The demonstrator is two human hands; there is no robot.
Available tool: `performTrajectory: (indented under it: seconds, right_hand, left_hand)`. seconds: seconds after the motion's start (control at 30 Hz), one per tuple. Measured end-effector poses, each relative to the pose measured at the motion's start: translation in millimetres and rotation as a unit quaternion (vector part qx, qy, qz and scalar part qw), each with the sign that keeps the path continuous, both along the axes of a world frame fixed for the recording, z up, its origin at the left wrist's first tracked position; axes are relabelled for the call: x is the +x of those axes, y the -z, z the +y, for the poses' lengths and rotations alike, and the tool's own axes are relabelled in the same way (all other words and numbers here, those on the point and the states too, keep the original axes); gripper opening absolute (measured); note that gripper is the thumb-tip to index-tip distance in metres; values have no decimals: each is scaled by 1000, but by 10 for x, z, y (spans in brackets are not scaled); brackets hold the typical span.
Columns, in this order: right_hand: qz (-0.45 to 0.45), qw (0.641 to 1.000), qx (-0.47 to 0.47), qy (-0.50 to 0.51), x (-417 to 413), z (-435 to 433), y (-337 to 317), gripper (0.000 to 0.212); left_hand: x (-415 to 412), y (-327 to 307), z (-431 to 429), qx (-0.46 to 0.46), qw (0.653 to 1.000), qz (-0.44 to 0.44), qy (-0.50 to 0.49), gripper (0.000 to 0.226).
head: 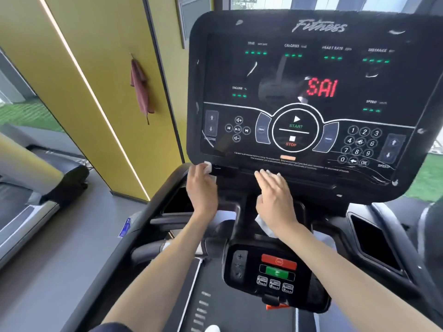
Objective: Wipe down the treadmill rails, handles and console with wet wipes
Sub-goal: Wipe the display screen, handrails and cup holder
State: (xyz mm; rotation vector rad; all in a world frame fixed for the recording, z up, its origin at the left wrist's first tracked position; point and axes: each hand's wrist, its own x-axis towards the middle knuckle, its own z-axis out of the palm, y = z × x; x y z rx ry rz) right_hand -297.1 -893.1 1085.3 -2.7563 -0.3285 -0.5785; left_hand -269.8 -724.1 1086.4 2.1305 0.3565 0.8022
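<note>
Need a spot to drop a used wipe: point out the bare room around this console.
The dark tray pocket right of the right hand, under the console, looks bare. The left pocket is partly hidden by the left hand. The centre is crowded: both hands, wipes, the button panel.

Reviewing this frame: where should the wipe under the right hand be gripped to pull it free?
Probably best to pinch the wipe by its loose tail, which hangs below the heel of the right hand, coming from underneath. The rest lies hidden beneath the flat palm.
</note>
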Motion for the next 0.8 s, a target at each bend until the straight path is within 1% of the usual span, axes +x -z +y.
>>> performTrajectory:
  seconds: [0.03,0.07,0.1,0.13,0.17,0.27,0.3,0.37,0.47,0.5,0.53,0.57,0.63,0.7,0.8]
  right_hand:
    - [-8,1000,0,2,-5,12,10,61]
    - [-12,1000,0,3,-10,22,17,61]
    - [-13,1000,-1,3,-15,31,18,62]
    - [-12,1000,-3,2,-16,31,21,62]
    - [-13,1000,-6,1,-15,24,26,62]
    - [-19,1000,-10,1,0,-10,25,60]
    - [-22,1000,-10,1,10,-10,22,59]
    - [-31,999,-8,4,14,-1,12,58]
    - [-41,999,-6,4,0,11,12,59]
    - [-43,999,-6,1,6,6,20,59]
    - [-45,999,-5,-2,15,-2,28,59]
    - [-46,999,-4,-2,24,-4,33,59]
    - [-46,999,0,4,35,14,37,58]
    - [-43,999,1,6,33,23,45,58]
    - [-38,999,-8,0,32,1,48,60]
  left_hand:
    - [-26,-23,-40,24,999,-14,27,26]
    - [-48,2,-95,70,994,-38,70,29]
    - [-71,49,-140,119,984,-61,113,32]
    - [-82,88,-153,146,976,-74,140,33]
    - [-82,96,-133,137,978,-71,140,34]
    - [-12,51,-7,5,998,-27,48,29]
    - [9,24,7,-12,1000,-5,28,27]
    - [27,5,-7,17,999,3,36,25]
    - [46,17,80,121,988,-56,84,20]
    - [59,26,148,140,983,-66,95,18]
    - [58,29,193,133,985,-63,94,15]
    - [47,14,201,106,990,-54,80,12]
    - [17,-6,126,66,996,-27,54,14]
    - [-19,20,18,95,994,-22,57,25]
    - [-2,75,88,151,986,-37,69,32]
